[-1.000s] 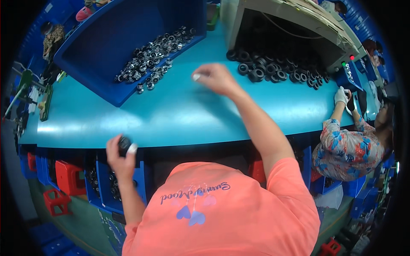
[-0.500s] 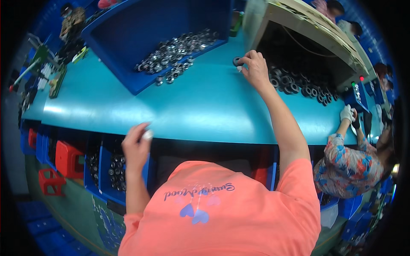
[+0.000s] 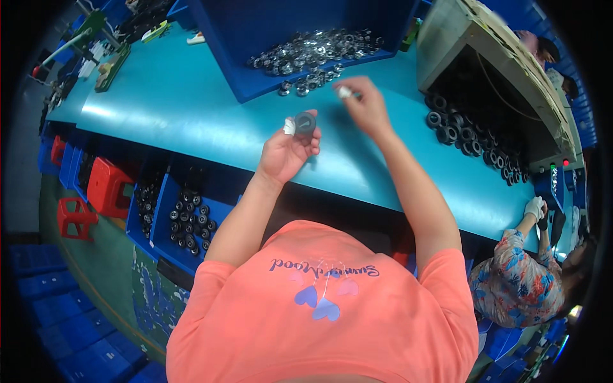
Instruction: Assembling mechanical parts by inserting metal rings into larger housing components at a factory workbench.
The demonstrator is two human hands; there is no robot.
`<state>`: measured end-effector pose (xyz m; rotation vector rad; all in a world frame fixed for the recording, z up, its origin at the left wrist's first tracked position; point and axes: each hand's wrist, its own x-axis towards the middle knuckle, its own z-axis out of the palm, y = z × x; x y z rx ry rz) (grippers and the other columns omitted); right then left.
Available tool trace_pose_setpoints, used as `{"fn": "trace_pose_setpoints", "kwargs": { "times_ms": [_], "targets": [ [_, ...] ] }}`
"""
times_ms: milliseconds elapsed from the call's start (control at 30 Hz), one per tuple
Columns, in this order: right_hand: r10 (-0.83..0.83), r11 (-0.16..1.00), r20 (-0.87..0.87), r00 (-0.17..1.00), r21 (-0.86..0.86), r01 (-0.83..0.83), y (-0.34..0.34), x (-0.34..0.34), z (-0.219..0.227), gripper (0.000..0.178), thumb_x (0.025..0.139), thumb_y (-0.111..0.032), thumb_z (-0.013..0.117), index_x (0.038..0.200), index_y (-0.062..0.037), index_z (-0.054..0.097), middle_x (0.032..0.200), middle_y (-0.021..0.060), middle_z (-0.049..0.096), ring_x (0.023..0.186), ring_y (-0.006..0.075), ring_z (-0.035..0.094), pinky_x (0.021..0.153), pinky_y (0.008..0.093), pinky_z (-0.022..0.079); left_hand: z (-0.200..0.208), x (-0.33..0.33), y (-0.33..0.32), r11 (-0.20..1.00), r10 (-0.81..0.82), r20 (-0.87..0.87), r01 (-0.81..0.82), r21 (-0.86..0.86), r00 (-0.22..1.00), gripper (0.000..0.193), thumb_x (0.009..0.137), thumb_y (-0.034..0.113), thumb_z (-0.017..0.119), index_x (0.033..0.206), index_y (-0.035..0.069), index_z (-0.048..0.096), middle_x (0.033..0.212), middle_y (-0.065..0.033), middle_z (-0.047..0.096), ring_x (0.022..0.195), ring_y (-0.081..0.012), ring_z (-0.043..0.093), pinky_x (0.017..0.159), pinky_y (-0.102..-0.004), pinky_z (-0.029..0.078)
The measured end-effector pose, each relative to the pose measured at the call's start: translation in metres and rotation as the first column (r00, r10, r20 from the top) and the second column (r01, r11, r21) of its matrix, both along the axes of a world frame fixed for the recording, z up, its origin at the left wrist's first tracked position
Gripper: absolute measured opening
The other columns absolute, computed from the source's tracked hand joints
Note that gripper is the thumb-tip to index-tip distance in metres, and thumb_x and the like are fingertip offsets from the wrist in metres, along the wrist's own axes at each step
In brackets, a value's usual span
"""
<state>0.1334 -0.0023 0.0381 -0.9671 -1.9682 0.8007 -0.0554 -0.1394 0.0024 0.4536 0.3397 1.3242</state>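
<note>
In the grip of the left hand [image 3: 284, 156], a dark ring [image 3: 302, 130] is being held above the table [image 3: 211, 121]. The right hand [image 3: 367, 108] is being held near shiny parts [image 3: 319, 50], most being contained by a blue bin [image 3: 306, 14]; whether anything is being pinched there cannot be told.

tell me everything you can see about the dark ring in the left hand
The dark ring is round and dark grey, with a thick rim around a paler centre; blur hides whether that is open right through. It looks like rubber or plastic, though the picture cannot settle which. The left hand holds it between the fingers and the thumb, which wears a white wrap. It is held above the blue-green tabletop, its round face turned up toward the camera. The right hand is apart from it.
</note>
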Motion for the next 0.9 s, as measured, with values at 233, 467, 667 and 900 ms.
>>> {"fn": "trace_pose_setpoints", "kwargs": {
  "times_ms": [233,467,667,900],
  "targets": [
    [-0.305,0.938,0.405,0.862,0.285,0.198,0.09,-0.016,-0.04,0.048,0.084,-0.011,0.069,0.131,-0.0209,0.064,0.134,0.0111,0.056,0.119,0.0309,0.057,0.102,0.04,0.049,0.005,0.001,0.0,0.999,-0.05,-0.018,0.05,0.003,0.999,0.054,0.108,0.042,0.037,0.145,0.003,0.043,0.106,-0.0138,0.065,0.086,-0.0205,0.06,0.078,-0.034,0.051],
    [-0.293,0.947,0.29,0.911,0.221,0.234,0.095,-0.022,-0.049,0.036,0.08,-0.012,0.074,0.116,-0.0099,0.068,0.115,0.0135,0.065,0.1,0.0298,0.066,0.086,0.0413,0.054,0.0,-0.001,0.002,1.0,-0.03,-0.026,0.03,0.008,0.999,0.054,0.107,0.041,0.04,0.145,0.003,0.043,0.106,-0.0152,0.065,0.086,-0.0215,0.062,0.077,-0.0339,0.054],
    [-0.21,0.941,-0.123,0.97,-0.293,0.167,0.072,0.002,-0.045,0.041,0.084,-0.017,0.077,0.118,0.0012,0.063,0.106,0.0117,0.067,0.087,0.019,0.068,0.076,0.0326,0.056,0.004,0.001,0.0,0.999,0.029,-0.119,-0.026,0.028,0.992,0.05,0.102,0.028,0.055,0.143,0.001,0.045,0.107,-0.0135,0.064,0.089,-0.0185,0.062,0.078,-0.0319,0.054],
    [-0.187,0.575,-0.602,0.776,-0.707,-0.411,-0.022,0.035,-0.003,0.045,0.089,-0.011,0.066,0.131,0.003,0.055,0.117,0.0114,0.064,0.095,0.017,0.066,0.081,0.0291,0.057,0.015,0.034,0.002,0.951,0.309,-0.58,-0.248,0.184,0.754,0.055,0.083,-0.001,0.074,0.134,-0.001,0.055,0.114,-0.0091,0.059,0.098,-0.0141,0.06,0.087,-0.0292,0.053]
  ]
}}
